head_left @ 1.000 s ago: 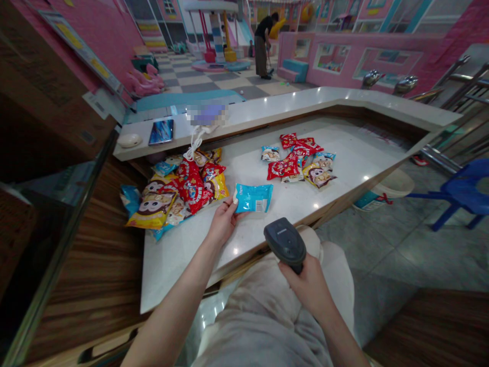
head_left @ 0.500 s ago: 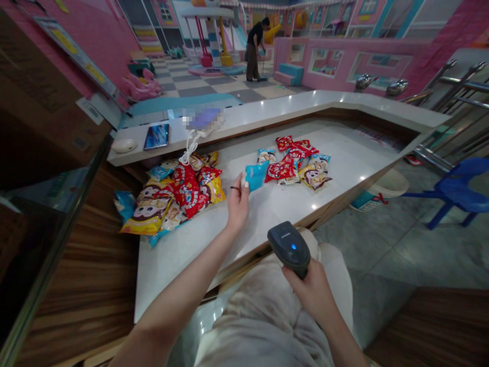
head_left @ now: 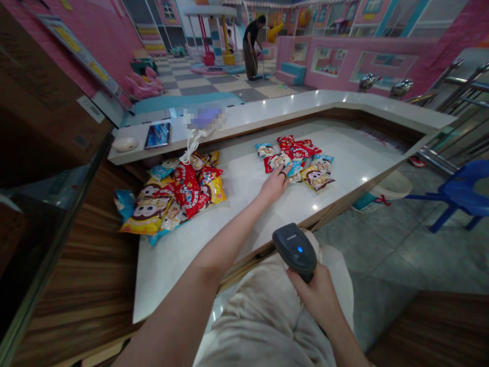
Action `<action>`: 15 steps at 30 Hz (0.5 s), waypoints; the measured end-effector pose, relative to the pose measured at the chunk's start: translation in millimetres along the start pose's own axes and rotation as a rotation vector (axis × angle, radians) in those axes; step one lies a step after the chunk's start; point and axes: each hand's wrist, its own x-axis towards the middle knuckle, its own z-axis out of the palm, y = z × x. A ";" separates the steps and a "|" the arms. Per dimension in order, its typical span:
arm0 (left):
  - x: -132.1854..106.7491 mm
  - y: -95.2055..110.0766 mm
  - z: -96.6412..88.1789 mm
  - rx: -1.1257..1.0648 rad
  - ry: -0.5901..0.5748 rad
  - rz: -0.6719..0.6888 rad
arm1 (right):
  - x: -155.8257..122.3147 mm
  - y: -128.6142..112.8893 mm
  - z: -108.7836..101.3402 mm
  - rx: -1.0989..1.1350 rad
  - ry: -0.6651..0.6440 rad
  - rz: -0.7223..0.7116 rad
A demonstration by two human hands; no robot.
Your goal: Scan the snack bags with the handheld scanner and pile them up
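Note:
My left hand (head_left: 275,184) reaches over the right-hand group of snack bags, fingers stretched out and touching a blue-and-white snack bag (head_left: 281,160) on top. Red snack bags (head_left: 304,149) lie just beyond it, with a yellow snack bag (head_left: 316,178) to the right. Low in front of my lap, my right hand (head_left: 316,290) is wrapped round the handle of a dark barcode scanner (head_left: 294,248); a blue light glows on its top. A bigger heap of snack bags, among them a yellow monkey-face bag (head_left: 147,214) and a red bag (head_left: 189,191), lies at the left.
The white counter (head_left: 244,204) has a raised ledge (head_left: 267,113) at the back. On it are a phone (head_left: 157,135), a white rounded object (head_left: 124,145) and a blurred-out item with a white cable (head_left: 191,145). A blue chair (head_left: 458,188) and bucket (head_left: 382,196) stand right. Beyond, a person (head_left: 252,48) sweeps.
My left hand has moved right, from bare counter to the right-hand group, and its fingers have loosened from the blue bag it held. The scanner has shifted slightly right and down.

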 end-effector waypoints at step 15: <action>-156.4 0.4 -135.1 0.305 0.416 -0.248 | -4.0 0.3 9.7 0.010 -0.054 -0.034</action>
